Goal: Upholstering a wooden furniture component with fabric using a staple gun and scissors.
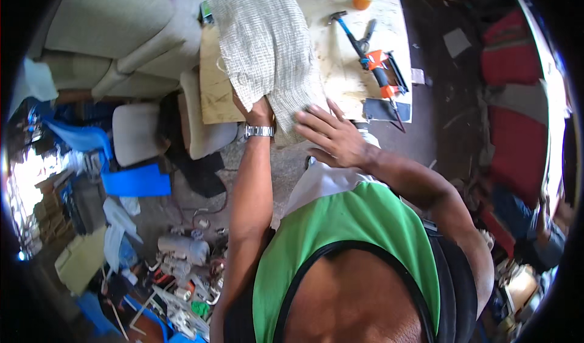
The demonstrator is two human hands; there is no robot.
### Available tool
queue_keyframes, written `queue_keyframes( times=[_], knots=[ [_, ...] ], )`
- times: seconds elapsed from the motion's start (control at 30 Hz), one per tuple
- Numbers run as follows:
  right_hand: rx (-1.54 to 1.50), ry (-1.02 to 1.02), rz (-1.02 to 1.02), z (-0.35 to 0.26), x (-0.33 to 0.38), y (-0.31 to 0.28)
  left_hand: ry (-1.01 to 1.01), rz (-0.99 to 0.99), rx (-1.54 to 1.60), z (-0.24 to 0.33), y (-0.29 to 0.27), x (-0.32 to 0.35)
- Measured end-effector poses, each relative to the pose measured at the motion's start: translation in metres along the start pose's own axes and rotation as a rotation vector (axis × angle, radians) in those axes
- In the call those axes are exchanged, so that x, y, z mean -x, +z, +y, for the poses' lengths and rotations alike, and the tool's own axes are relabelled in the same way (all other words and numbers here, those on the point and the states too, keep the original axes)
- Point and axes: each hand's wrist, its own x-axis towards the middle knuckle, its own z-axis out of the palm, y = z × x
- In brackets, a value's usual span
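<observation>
Where fabric (267,45) ends, left fingers (259,108) tuck (underneath); right fingers (315,122) overlap.

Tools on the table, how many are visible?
3: a blue-handled hammer, a grey hand tool right of it, and an orange nail or staple gun nearest the right hand. Woven fabric may hide others.

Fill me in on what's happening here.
A person is handling a long strip of pale grey woven fabric laid over a wooden table, with its near end hanging past the edge. The left hand reaches in at the fabric, its fingers hidden by it. The right hand is open, fingers spread over the near right part of the cloth. To the right on the table lie a hammer and an orange-and-black power tool, both out of hand.
</observation>
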Motion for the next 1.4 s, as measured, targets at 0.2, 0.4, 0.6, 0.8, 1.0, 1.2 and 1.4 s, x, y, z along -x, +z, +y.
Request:
queue_keyframes(
  times=[0.2, 0.4, 0.6, 0.8, 1.0, 1.2, 1.4],
  knots=[
    [-0.272, 0.176, 0.122, 0.106, 0.066, -0.021, -0.175, 0.130, 0.148, -0.015, 0.009, 0.010],
    [-0.095, 0.765, -0.001, 0.275, 0.118, 0.033, -0.278, 0.047, 0.022, -0.012, -0.015, 0.023],
    [-0.014, 1.140, -0.082, 0.398, 0.086, 0.028, 0.205, -0.006, -1.086, -0.013, -0.019, 0.023],
    [-0.032, 1.318, -0.658, 0.421, 0.113, 0.058, 0.114, 0.035, -1.131, -0.013, -0.012, 0.022],
    [-0.061, 1.415, -0.488, 0.408, 0.110, 0.069, 0.053, 0.035, -1.074, -0.005, -0.016, 0.009],
    [-0.196, 1.241, -0.373, 0.410, 0.134, 0.063, 0.085, -0.028, -0.850, 0.002, -0.015, 0.002],
    [-0.083, 1.241, -0.368, 0.335, 0.134, 0.012, 0.216, -0.025, -0.610, -0.052, -0.044, -0.005]
  ],
)
